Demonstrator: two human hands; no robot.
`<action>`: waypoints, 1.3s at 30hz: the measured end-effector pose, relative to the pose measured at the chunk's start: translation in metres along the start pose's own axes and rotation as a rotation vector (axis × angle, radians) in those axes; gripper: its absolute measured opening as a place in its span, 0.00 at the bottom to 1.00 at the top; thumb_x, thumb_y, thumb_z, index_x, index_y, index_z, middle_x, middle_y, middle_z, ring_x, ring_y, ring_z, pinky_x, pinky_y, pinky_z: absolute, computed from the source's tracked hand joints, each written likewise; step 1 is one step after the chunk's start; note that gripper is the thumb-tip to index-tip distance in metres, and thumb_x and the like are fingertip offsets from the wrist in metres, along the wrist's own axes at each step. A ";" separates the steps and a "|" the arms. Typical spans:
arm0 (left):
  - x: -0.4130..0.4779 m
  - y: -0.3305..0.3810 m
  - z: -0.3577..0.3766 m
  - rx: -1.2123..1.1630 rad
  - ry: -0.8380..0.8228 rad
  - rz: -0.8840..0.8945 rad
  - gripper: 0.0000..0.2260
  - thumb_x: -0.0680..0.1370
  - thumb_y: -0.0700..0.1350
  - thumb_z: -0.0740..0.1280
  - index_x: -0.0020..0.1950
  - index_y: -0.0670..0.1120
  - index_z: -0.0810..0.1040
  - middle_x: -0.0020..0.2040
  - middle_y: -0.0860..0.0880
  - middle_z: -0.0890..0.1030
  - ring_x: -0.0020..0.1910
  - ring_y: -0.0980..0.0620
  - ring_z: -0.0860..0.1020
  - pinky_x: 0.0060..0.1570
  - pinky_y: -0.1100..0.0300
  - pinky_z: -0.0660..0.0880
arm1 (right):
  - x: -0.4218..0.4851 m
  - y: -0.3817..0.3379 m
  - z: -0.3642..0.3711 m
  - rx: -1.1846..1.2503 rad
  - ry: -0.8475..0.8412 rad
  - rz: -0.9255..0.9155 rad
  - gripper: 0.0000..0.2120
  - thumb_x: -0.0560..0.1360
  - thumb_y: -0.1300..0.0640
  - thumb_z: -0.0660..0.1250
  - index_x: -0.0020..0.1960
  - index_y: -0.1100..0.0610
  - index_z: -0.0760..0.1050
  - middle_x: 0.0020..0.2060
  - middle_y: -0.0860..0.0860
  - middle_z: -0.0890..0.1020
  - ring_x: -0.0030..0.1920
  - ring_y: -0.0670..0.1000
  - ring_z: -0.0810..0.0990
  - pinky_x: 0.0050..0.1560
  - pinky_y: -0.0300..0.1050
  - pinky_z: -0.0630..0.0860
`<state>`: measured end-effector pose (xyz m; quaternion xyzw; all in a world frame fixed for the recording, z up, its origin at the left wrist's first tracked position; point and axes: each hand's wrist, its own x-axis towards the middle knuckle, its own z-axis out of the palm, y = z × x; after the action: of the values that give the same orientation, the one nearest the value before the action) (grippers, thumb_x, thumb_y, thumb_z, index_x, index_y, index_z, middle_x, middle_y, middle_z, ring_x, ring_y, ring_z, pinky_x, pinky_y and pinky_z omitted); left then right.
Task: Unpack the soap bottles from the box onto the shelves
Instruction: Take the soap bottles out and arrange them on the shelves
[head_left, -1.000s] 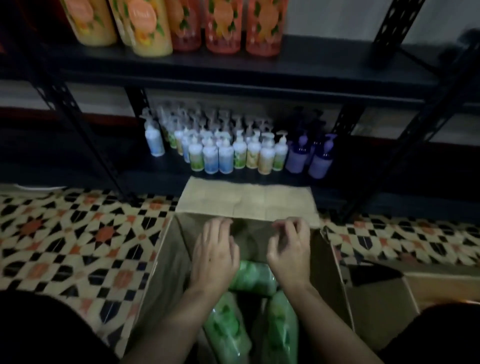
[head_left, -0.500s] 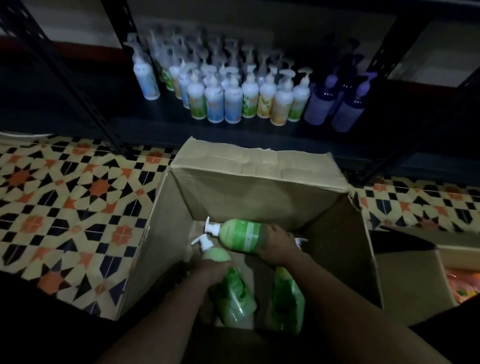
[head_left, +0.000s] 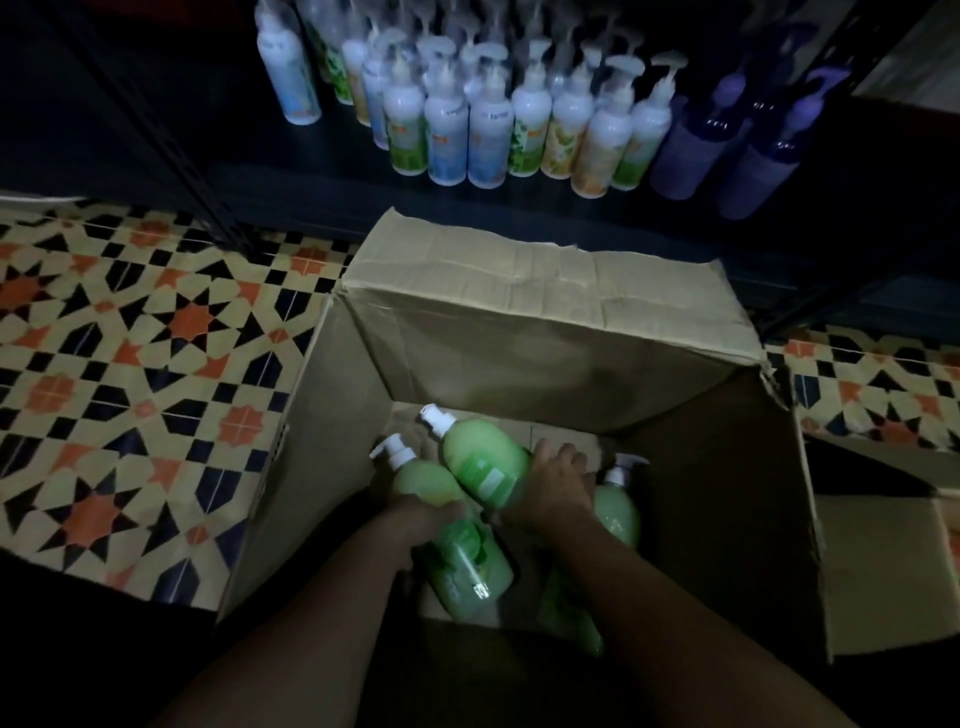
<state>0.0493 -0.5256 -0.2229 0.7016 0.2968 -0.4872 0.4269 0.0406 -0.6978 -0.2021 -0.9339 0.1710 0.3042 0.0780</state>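
An open cardboard box stands on the floor in front of a dark shelf. Inside it lie green soap bottles with white pumps. My left hand grips one green bottle around its middle, pump pointing up left. My right hand holds a second green bottle by its lower end, slightly raised above the others. A third green bottle lies to the right, partly hidden by my right arm.
Several white pump bottles with coloured labels and purple bottles fill the low shelf. A black upright stands at left. Patterned floor tiles surround the box. Another cardboard box sits at right.
Both hands went from the box's top edge down inside and each took a green bottle. The view tilted down and nearer, and the right hand's bottle has turned more upright.
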 end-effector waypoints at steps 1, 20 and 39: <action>-0.002 -0.002 -0.004 -0.047 -0.021 -0.020 0.31 0.74 0.54 0.72 0.72 0.45 0.66 0.69 0.44 0.72 0.66 0.42 0.71 0.64 0.47 0.69 | -0.001 -0.003 -0.001 0.051 -0.028 0.040 0.50 0.62 0.39 0.78 0.72 0.58 0.57 0.68 0.60 0.63 0.69 0.61 0.63 0.66 0.55 0.65; 0.009 -0.014 -0.019 -0.152 0.036 -0.023 0.26 0.75 0.48 0.73 0.69 0.48 0.67 0.63 0.45 0.78 0.60 0.43 0.77 0.55 0.48 0.72 | -0.029 -0.027 0.039 0.048 0.167 0.186 0.37 0.59 0.41 0.77 0.61 0.56 0.66 0.61 0.58 0.71 0.61 0.59 0.69 0.60 0.52 0.69; 0.001 -0.025 -0.006 -0.165 0.219 0.051 0.60 0.41 0.60 0.82 0.70 0.45 0.69 0.65 0.46 0.75 0.58 0.47 0.77 0.58 0.51 0.76 | -0.012 -0.006 0.054 0.631 -0.192 0.173 0.52 0.54 0.44 0.84 0.69 0.58 0.60 0.65 0.58 0.68 0.65 0.60 0.71 0.62 0.50 0.75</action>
<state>0.0314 -0.5085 -0.2305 0.7206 0.3628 -0.3706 0.4602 0.0041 -0.6758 -0.2376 -0.8130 0.3271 0.3283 0.3526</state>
